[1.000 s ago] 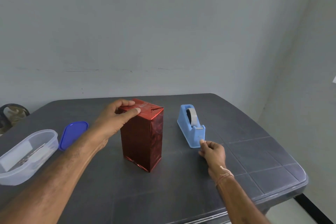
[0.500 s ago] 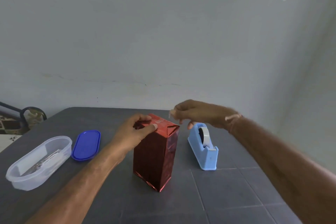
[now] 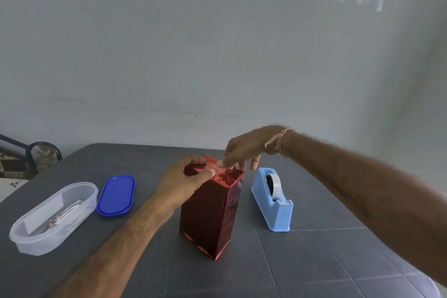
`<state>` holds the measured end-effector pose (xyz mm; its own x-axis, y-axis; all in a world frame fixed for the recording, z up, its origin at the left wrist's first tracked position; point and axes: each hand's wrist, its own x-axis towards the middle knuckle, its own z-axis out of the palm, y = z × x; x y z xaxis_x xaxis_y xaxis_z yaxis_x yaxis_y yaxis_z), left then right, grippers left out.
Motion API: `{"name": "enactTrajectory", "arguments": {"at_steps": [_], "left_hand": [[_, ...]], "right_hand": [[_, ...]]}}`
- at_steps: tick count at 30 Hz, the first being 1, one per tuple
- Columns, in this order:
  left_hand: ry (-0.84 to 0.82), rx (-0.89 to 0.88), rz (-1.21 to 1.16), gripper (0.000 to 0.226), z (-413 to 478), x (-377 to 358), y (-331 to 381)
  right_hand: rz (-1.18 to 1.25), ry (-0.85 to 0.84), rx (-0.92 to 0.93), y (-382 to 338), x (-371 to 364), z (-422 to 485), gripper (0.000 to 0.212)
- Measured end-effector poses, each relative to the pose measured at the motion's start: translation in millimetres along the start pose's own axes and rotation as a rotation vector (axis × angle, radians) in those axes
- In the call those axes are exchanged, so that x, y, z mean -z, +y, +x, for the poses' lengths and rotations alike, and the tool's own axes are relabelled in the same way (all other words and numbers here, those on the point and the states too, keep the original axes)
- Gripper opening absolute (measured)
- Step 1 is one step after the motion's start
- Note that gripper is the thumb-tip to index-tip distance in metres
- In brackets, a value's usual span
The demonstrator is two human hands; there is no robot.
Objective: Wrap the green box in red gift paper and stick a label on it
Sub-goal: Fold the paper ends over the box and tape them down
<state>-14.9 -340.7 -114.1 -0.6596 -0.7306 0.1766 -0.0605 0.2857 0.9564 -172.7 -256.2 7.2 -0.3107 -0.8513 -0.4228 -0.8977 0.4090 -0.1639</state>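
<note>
Dark grey desk [image 3: 302, 264] is carrying the red-wrapped box [image 3: 212, 210], standing upright at centre. Left hand [image 3: 186, 182] is gripping its top left edge, thumb lying on the folded top. Right hand [image 3: 244, 150] is reaching over from the right, fingertips pressing down on the top flap. Blue tape dispenser [image 3: 273, 201] is sitting just right of the box; clear container [image 3: 53, 218] and blue lid [image 3: 116, 195] well left.

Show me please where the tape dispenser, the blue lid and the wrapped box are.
tape dispenser [image 3: 278, 210]: head view, on its light blue side wall.
blue lid [image 3: 116, 195]: head view, on the middle of its top.
wrapped box [image 3: 208, 215]: head view, on its red front face.
</note>
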Motion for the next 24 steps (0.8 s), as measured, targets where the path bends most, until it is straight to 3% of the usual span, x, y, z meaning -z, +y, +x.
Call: {"name": "enactTrajectory", "arguments": {"at_steps": [12,16,24], "left_hand": [[0.021,-0.017,0.020,0.028,3,-1,-5],[0.014,-0.018,0.019,0.029,3,0,-5],[0.005,-0.025,0.007,0.032,2,-2,-5]], "right_hand": [[-0.071,-0.023,-0.060,-5,-1,3,0.043],[-0.119,-0.020,-0.061,-7,-2,3,0.054],[-0.299,-0.012,-0.100,-14,-1,3,0.051]]}}
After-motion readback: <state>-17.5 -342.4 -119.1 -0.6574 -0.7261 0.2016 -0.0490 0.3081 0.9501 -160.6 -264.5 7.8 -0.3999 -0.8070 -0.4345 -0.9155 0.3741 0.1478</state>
